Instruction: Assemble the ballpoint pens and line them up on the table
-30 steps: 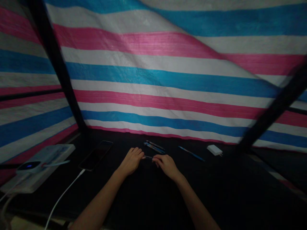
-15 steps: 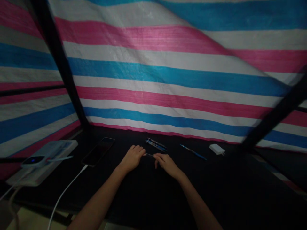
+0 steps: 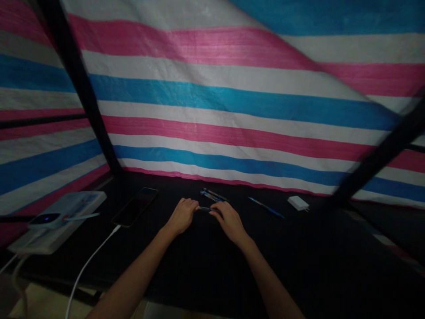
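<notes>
While the left hand (image 3: 182, 216) pinched one end of a thin rod (image 3: 203, 208), the right hand (image 3: 229, 220) pinched the other, between them over the bench (image 3: 206, 261), near some pens (image 3: 210, 195).

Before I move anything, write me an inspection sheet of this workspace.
Surface: dark table, dimly lit.
Item in hand: slim pen-like item, spanning the gap between the hands; details too small to tell.
Other pens: group of pens just beyond the hands, count unclear; single blue pen to the right.
Clutter: phone and pale box with a lit device on it, left; white adapter, far right.
Hands: left hand and right hand each grip one end.
Cables: white cable plugged into the phone; others near the pale box.
Surroundings: striped sheeting, dark frame bars.
</notes>
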Demonstrator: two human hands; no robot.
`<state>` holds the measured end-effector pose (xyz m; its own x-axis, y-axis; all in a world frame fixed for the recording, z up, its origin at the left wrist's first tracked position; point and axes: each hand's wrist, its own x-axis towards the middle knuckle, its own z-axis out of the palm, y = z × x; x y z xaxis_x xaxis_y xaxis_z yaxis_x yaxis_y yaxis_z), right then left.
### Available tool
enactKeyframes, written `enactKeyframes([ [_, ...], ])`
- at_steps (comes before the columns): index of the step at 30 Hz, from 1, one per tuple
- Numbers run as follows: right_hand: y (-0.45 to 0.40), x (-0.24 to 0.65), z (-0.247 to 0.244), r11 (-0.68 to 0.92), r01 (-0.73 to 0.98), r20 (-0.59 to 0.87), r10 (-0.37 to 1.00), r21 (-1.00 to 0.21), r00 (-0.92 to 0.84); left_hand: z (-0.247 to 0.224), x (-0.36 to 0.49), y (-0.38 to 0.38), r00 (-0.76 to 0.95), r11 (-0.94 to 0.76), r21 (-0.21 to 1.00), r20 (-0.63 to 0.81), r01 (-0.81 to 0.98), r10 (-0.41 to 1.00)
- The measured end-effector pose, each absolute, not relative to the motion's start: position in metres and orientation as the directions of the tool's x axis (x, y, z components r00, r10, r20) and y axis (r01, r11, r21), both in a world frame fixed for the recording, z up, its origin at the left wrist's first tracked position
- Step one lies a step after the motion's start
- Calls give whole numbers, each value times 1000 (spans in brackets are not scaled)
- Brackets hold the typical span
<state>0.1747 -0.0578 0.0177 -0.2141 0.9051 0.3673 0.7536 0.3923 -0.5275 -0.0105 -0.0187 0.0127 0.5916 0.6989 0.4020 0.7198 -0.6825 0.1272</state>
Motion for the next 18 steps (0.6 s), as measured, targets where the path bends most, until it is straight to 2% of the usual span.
enactKeyframes([
  [5,-58,179,20,268,743,128,962,-614,-241,9,-12,-18,634,-707,94,371,701,678],
  [10,-54,177,17,341,702,311,934,-625,-177,6,-12,-15,614,-685,111,358,720,704],
  [12,-54,176,16,300,705,264,950,-642,-164,5,-13,-15,611,-685,117,361,720,704],
  [15,-54,178,15,199,740,70,977,-643,-202,4,-13,-15,633,-700,102,351,707,691],
  [16,-55,178,14,192,757,47,977,-624,-210,4,-13,-15,642,-705,94,344,703,685],
  [18,-55,179,13,222,774,98,974,-593,-205,3,-12,-15,650,-709,83,335,700,682],
])
